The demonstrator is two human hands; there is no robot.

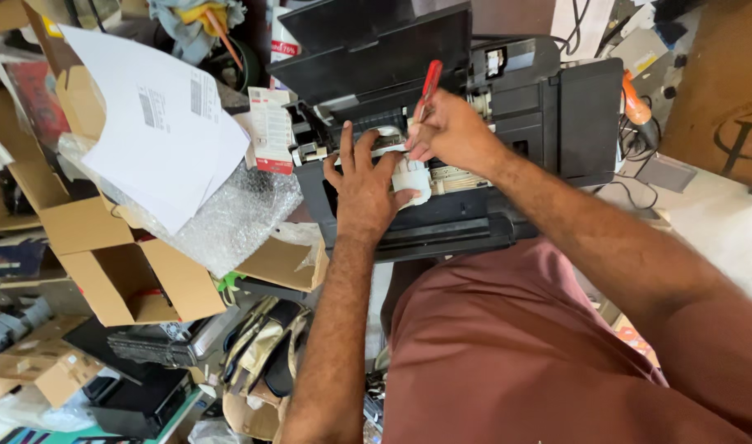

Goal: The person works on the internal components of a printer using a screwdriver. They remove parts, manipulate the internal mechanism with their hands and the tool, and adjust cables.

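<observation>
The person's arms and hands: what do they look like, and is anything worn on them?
Both forearms are bare, with dark hair. The left hand and right hand are bare too: no gloves, and no watch or rings that show. A maroon shirt covers the body; its sleeve ends near the right elbow.

Matt black plastic printer (549, 107), glossy red plastic screwdriver handle (431, 80), crinkly clear bubble wrap (228, 218), rough brown cardboard boxes (138, 275).

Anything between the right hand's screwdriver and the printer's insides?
Nothing visible. The right hand holds the red screwdriver down into the opened printer; the left hand lies just beside it, its fingers not across the tool.
</observation>
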